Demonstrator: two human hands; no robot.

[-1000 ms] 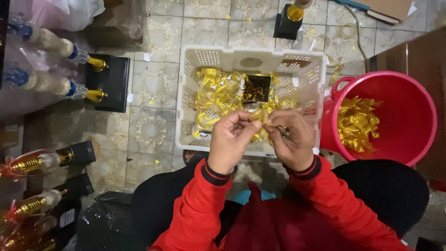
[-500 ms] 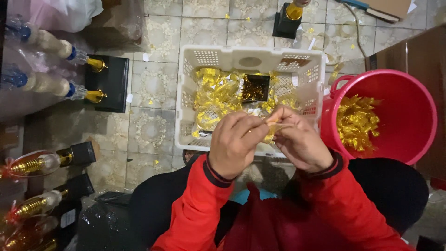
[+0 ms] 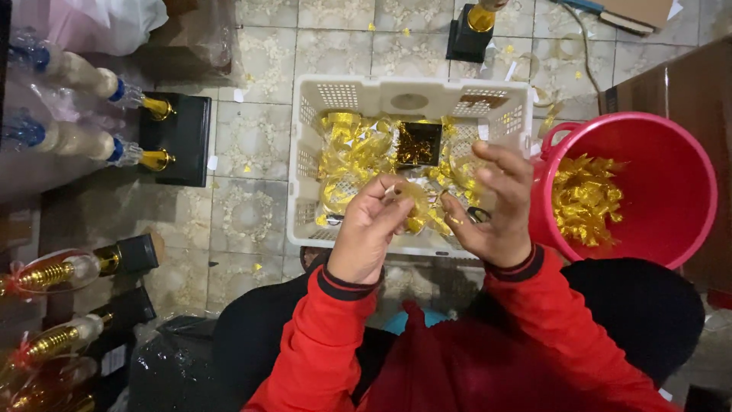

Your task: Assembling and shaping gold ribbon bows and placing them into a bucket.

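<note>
gold ribbon loop [image 3: 414, 200] | left hand [image 3: 371, 233] pinching it | right hand [image 3: 494, 206] open, fingers spread, just beside

White crate [image 3: 305, 164] open from above, heaped gold ribbon [image 3: 354, 156] filling its floor, red bucket [image 3: 690, 183] close beside its right wall, bare tiled floor [image 3: 248, 206] free to its left, wrapped trophies [image 3: 84, 72] crowding the far left

The crate [image 3: 309, 145] is white, its walls pierced with a fine grid, and heaped with shiny gold ribbon [image 3: 354, 152]. The bucket [image 3: 686, 175] is red, holding gold bows [image 3: 583, 198]. Sleeves [image 3: 320, 358] are red with black cuffs. The floor tiles [image 3: 252, 152] look pale, mottled beige.
</note>
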